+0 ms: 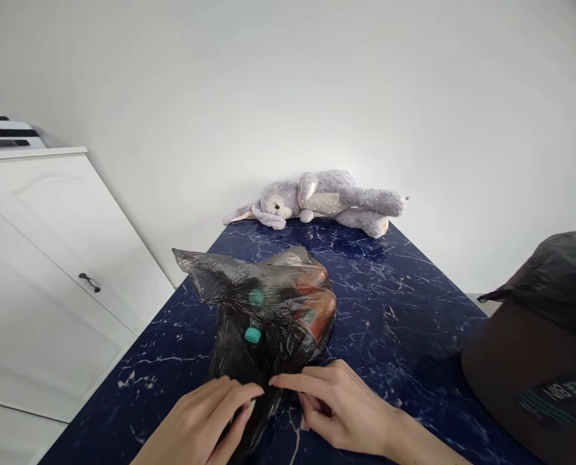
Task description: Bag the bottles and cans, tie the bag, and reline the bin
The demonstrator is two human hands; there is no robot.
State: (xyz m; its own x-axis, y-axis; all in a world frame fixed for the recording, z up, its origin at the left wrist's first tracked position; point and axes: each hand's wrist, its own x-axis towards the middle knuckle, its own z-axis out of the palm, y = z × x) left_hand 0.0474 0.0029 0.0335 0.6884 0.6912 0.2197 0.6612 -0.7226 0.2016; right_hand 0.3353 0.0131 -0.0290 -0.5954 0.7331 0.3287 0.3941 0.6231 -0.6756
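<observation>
A thin black plastic bag [230, 278] lies on the blue marbled table, its mouth toward me. Inside it, a teal bottle cap [252, 334] shows at the opening, and a second teal cap [256, 297] shows faintly through the film. Orange-red and green packaging [314, 307] presses against the bag's right side; its kind is unclear. My left hand [205, 416] pinches the near edge of the bag between thumb and fingers. Opposite it, my right hand [339, 407] grips the same edge, index finger stretched along the plastic and the other fingers curled.
A grey plush rabbit [327, 200] lies on its side at the table's far end, against the white wall. To the right stands a dark garbage bin [520, 361] lined with a black bag [559, 278]. A white cabinet [65, 258] stands to the left of the table [389, 310].
</observation>
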